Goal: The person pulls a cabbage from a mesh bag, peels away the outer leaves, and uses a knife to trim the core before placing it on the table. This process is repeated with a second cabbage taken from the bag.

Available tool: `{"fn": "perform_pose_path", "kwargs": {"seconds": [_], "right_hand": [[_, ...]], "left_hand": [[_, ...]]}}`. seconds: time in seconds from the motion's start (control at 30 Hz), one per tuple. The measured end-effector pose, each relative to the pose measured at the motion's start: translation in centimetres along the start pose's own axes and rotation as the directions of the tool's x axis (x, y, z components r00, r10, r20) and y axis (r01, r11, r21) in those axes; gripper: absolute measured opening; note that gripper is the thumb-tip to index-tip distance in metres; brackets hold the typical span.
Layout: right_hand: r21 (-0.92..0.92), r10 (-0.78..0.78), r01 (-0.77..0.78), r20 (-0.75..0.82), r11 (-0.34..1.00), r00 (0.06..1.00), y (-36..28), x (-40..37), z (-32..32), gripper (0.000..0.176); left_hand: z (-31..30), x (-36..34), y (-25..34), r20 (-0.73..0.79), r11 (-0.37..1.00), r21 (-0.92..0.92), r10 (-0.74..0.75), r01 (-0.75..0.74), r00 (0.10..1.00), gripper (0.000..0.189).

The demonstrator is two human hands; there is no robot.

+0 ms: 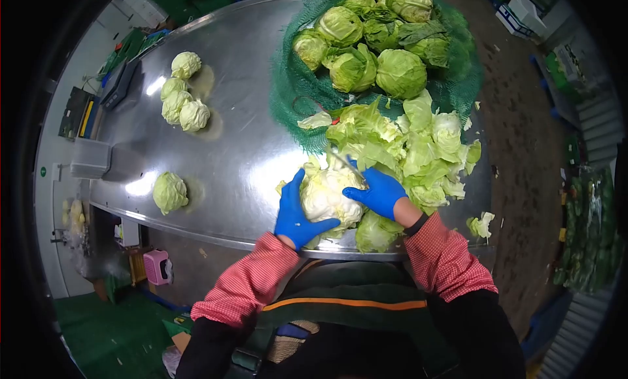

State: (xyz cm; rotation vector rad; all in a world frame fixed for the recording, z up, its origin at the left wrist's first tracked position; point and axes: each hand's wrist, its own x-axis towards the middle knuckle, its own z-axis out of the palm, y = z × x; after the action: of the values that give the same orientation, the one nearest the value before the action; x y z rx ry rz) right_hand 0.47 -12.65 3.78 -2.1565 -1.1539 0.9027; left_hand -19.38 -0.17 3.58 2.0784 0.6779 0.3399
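A pale, partly stripped cabbage point(329, 199) rests at the table's near edge, between my two blue-gloved hands. My left hand point(297, 215) cups its left side, thumb stretched along the near side. On the right, my right hand point(379, 192) has its thumb against the cabbage. From its fingers a thin, blurred grey blade, seemingly a knife point(343, 163), extends over the top of the cabbage; its handle is hidden. Loose green leaves point(422, 147) are heaped just beyond my right hand. Another green cabbage piece point(377, 232) lies below that hand.
Several untrimmed cabbages point(400, 73) sit on a green net bag point(288, 94) at the far right of the metal table point(242, 65). Several trimmed cabbages point(194, 115) stand on the left, with one point(170, 192) nearer me. A clear bin point(90, 158) adjoins the left edge.
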Motion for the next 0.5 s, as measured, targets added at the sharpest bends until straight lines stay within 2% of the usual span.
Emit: {"fn": "perform_pose_path", "kwargs": {"seconds": [0.03, 0.13, 0.17, 0.27, 0.3, 0.33, 0.4, 0.43, 0.5], "right_hand": [[0.079, -0.093, 0.094, -0.019, 0.992, 0.995, 0.7, 0.0, 0.1, 0.071], [-0.007, 0.044, -0.044, 0.094, 0.999, 0.995, 1.9, 0.6, -0.6, 0.062], [-0.016, 0.073, -0.072, 0.061, 0.997, 0.995, 2.9, 0.3, -0.8, 0.058], [-0.013, 0.106, -0.109, -0.149, 0.994, 0.983, 5.3, -0.9, -0.5, 0.055], [0.113, 0.214, -0.200, -0.131, 0.973, 0.968, 7.5, -0.4, 0.4, 0.059], [0.135, 0.228, -0.209, -0.139, 0.969, 0.964, 6.4, -0.7, -0.3, 0.059], [0.178, 0.251, -0.225, -0.143, 0.958, 0.957, 3.9, -1.9, -0.9, 0.060], [0.340, 0.190, -0.141, -0.114, 0.930, 0.975, 3.7, -1.9, 0.2, 0.064], [0.365, 0.139, -0.085, -0.124, 0.927, 0.983, 2.6, -1.5, 1.2, 0.067]], "left_hand": [[-1.0, 1.5, 0.4, 0.076, 0.967, 0.183, 0.167, -0.178, 0.983, 0.113], [-0.8, 4.2, -0.5, 0.363, 0.959, 0.072, 0.232, -0.275, 0.903, 0.108], [-0.7, 4.5, -0.5, 0.357, 0.965, 0.059, 0.218, -0.255, 0.908, 0.106], [-0.2, 3.7, -1.5, 0.248, 0.984, -0.069, 0.178, -0.166, 0.952, 0.104], [0.1, 3.1, -2.8, 0.175, 0.982, -0.154, 0.131, -0.105, 0.976, 0.102], [0.5, 3.0, -3.4, 0.129, 0.952, -0.306, 0.033, 0.008, 0.991, 0.101], [1.2, 2.7, -4.1, 0.084, 0.781, -0.591, -0.190, 0.202, 0.978, 0.099], [1.5, 2.8, -3.0, 0.047, 0.744, -0.632, -0.241, 0.216, 0.969, 0.099], [2.6, 3.4, -1.6, -0.096, 0.936, -0.344, -0.107, 0.068, 0.990, 0.100]]}}
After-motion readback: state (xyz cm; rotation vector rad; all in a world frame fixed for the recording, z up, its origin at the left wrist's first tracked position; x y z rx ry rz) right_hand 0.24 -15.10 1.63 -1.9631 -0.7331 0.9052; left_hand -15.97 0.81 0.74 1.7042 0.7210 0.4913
